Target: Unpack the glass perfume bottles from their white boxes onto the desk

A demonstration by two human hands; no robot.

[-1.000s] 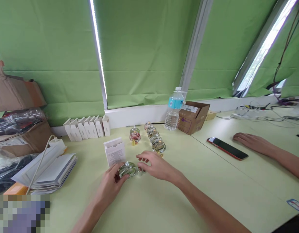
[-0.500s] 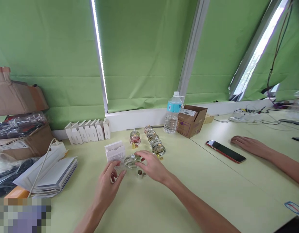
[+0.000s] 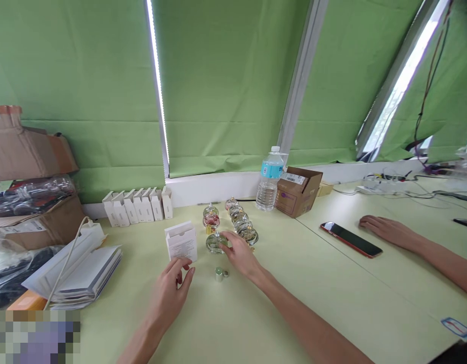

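Note:
My right hand (image 3: 241, 254) grips the right side of a small round clear glass bottle (image 3: 214, 242), which looks like a perfume bottle. My left hand (image 3: 171, 285) is in front of a white carton (image 3: 181, 242), its thumb and fingers apart and nothing between them. The carton stands upright with its top open and printed text facing me. A little silver cap (image 3: 218, 274) stands on the table below the bottle, with a smaller round metal piece (image 3: 225, 274) beside it. Behind the held bottle sits a pink-tinted bottle (image 3: 211, 219) with gold pieces in front.
Several more glass bottles (image 3: 241, 222) form a row to the right. White cartons (image 3: 144, 206) line the back left. A water bottle (image 3: 266, 187) and a brown box (image 3: 298, 193) stand behind. Rightward lie a phone (image 3: 350, 239) and another person's hand (image 3: 385, 228); papers (image 3: 87, 275) lie left.
My right hand has moved the glass bottle to the right and slightly back, away from my left hand. My left hand has barely moved.

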